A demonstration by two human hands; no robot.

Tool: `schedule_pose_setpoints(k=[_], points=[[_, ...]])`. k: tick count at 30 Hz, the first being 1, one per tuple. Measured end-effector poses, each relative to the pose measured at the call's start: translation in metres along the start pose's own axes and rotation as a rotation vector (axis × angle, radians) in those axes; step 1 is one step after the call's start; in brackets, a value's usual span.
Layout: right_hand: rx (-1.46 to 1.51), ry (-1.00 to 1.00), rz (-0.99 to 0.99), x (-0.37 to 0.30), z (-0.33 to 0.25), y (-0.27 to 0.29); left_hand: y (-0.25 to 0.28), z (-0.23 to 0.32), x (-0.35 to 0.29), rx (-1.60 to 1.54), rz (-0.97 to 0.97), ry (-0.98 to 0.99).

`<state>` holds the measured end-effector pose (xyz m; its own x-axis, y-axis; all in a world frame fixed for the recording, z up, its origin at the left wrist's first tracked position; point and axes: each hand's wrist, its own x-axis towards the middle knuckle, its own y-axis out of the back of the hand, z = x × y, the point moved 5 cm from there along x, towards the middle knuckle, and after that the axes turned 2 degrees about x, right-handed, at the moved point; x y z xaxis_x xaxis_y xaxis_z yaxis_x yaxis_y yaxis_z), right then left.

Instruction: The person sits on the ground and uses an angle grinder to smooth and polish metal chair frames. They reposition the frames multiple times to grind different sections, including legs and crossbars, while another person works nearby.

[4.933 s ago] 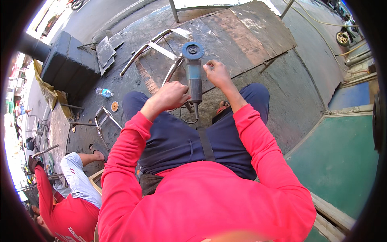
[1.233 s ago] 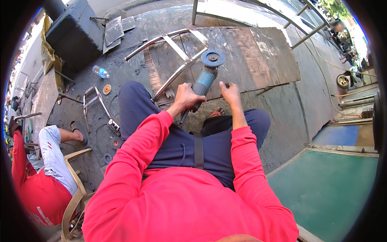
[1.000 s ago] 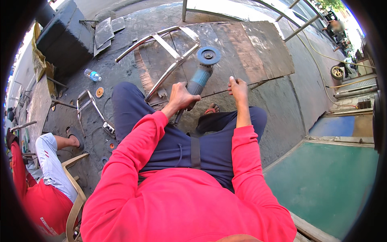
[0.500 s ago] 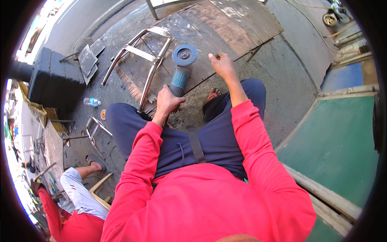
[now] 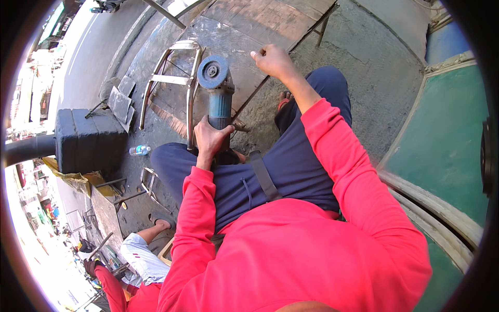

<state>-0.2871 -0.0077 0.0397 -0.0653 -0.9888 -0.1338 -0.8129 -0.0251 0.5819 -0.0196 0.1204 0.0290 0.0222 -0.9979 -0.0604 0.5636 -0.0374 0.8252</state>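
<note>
Clamped around the handle of the angle grinder point(image 5: 221, 105), the left hand point(image 5: 209, 136) holds it with its blue disc point(image 5: 213, 72) facing up, in view over the wooden table point(image 5: 247, 39) near its near left corner. Farther right along the near edge is the raised right hand point(image 5: 275, 61), fingers curled; whether they pinch anything, I cannot tell. Beside the disc, a metal frame point(image 5: 171, 79) lies toward the table's left edge.
</note>
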Motion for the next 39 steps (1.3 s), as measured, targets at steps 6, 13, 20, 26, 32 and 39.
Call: schedule_pose_setpoints(k=[6,13,20,26,32,39], points=[[-0.043,0.028,0.014,0.001,-0.006,-0.003,-0.005,0.011,0.004,0.160,-0.006,-0.044],[-0.032,0.050,0.068,0.001,0.000,0.006,-0.003,0.013,0.004,0.039,0.009,-0.016],[-0.022,0.055,0.030,0.001,-0.004,-0.001,0.004,0.017,-0.007,0.008,0.116,-0.022],[0.003,0.019,0.001,0.001,-0.011,0.004,-0.001,0.010,0.001,0.159,0.028,0.066],[0.024,0.012,-0.011,-0.004,-0.007,0.003,0.004,0.007,-0.011,0.011,0.080,0.038],[-0.028,0.039,0.011,-0.001,-0.005,0.003,-0.002,0.013,-0.005,0.063,0.070,-0.009]])
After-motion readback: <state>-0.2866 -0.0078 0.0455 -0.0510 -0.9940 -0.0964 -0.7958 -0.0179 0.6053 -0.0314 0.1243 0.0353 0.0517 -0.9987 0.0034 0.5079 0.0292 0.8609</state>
